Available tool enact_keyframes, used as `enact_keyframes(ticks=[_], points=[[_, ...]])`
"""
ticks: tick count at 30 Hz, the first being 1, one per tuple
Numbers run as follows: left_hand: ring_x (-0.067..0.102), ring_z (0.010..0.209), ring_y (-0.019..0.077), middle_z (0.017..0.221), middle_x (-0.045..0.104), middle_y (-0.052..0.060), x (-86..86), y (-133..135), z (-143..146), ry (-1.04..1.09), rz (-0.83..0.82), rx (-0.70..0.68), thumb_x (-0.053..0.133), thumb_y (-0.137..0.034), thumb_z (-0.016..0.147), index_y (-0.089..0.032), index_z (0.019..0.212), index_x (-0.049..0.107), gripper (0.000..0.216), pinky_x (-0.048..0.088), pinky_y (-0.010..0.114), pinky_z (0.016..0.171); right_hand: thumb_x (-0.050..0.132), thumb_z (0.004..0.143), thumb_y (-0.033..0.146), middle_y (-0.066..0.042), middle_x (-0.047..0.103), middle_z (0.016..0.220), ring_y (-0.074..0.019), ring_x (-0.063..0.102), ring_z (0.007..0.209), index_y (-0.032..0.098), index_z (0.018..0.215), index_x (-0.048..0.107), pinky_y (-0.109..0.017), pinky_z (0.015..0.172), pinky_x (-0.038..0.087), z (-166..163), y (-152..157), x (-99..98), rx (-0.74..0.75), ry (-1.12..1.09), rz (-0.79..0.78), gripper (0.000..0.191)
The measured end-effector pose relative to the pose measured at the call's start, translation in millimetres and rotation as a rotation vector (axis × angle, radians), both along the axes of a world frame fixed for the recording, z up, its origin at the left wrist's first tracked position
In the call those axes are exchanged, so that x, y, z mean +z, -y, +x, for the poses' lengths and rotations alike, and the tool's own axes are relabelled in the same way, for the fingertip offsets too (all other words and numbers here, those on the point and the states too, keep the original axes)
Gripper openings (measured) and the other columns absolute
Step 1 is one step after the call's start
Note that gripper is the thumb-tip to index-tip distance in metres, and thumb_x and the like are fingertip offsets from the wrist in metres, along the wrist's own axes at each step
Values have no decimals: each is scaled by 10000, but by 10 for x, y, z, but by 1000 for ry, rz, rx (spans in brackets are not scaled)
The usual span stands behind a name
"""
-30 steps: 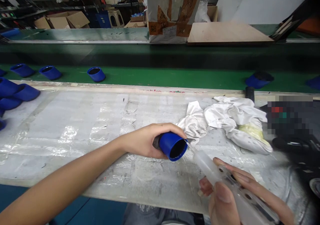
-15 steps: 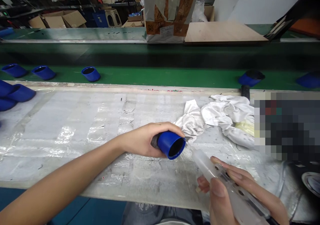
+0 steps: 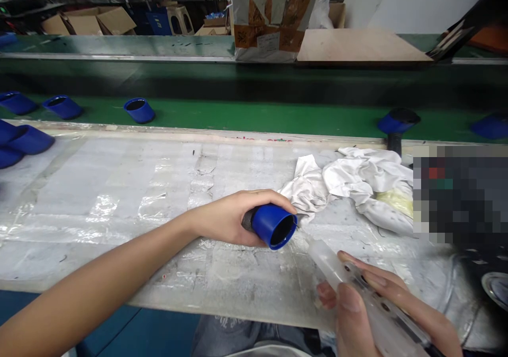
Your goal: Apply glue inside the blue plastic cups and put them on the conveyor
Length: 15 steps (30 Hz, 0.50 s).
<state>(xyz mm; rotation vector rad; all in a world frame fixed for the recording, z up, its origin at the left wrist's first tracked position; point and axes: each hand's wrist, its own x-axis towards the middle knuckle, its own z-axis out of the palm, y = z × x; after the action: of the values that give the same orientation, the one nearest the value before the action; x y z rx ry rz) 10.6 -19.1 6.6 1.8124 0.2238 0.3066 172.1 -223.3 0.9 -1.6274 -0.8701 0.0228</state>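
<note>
We sit at a taped tabletop (image 3: 119, 188) with a green belt (image 3: 254, 116) behind it carrying more blue caps (image 3: 138, 110). A white rag (image 3: 357, 180) lies crumpled just right of our hands, probably for wiping. Our left hand (image 3: 226, 217) wraps closed around a blue cap (image 3: 273, 226), tilted on its side so its mouth faces the syringe (image 3: 357, 288). Our right hand (image 3: 373, 309) grips that syringe, nozzle aimed near the cap's rim, likely to dose inside.
</note>
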Motion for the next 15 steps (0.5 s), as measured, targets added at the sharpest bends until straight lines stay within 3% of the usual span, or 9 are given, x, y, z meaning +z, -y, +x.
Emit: enact_keyframes(ticks=[3, 5, 9, 15], points=[[687, 1429, 312, 1506, 723, 131, 1, -5, 0, -5, -13, -6, 878, -180, 885, -261, 1405, 696, 556, 604, 401, 1128, 866, 981, 330, -30, 822, 924, -91, 619, 473, 201, 930, 731, -246, 435, 516, 7, 10, -25, 37, 107, 48, 193], [689, 1423, 307, 1505, 722, 132, -5, -8, 1, 3, -11, -10, 877, -173, 887, -258, 1408, 693, 559, 603, 398, 1123, 851, 981, 250, -31, 830, 966, -128, 664, 526, 228, 976, 740, -249, 427, 538, 22, 44, -90, 60, 107, 47, 113], [701, 1405, 311, 1492, 731, 130, -12, -8, 4, 13, 3, -2, 883, -169, 878, -259, 1402, 699, 562, 596, 406, 1125, 766, 1046, 286, -55, 844, 1006, -230, 811, 731, 264, 975, 760, -297, 545, 659, 44, 125, -230, 73, 78, -20, 75], [700, 1413, 319, 1490, 737, 122, -3, 3, 8, -7, -7, 11, 892, -202, 865, -268, 1386, 708, 556, 592, 414, 1133, 829, 1019, 347, -14, 820, 991, -177, 801, 771, 244, 1030, 731, -249, 593, 629, -3, 97, -131, 64, 106, 48, 143]])
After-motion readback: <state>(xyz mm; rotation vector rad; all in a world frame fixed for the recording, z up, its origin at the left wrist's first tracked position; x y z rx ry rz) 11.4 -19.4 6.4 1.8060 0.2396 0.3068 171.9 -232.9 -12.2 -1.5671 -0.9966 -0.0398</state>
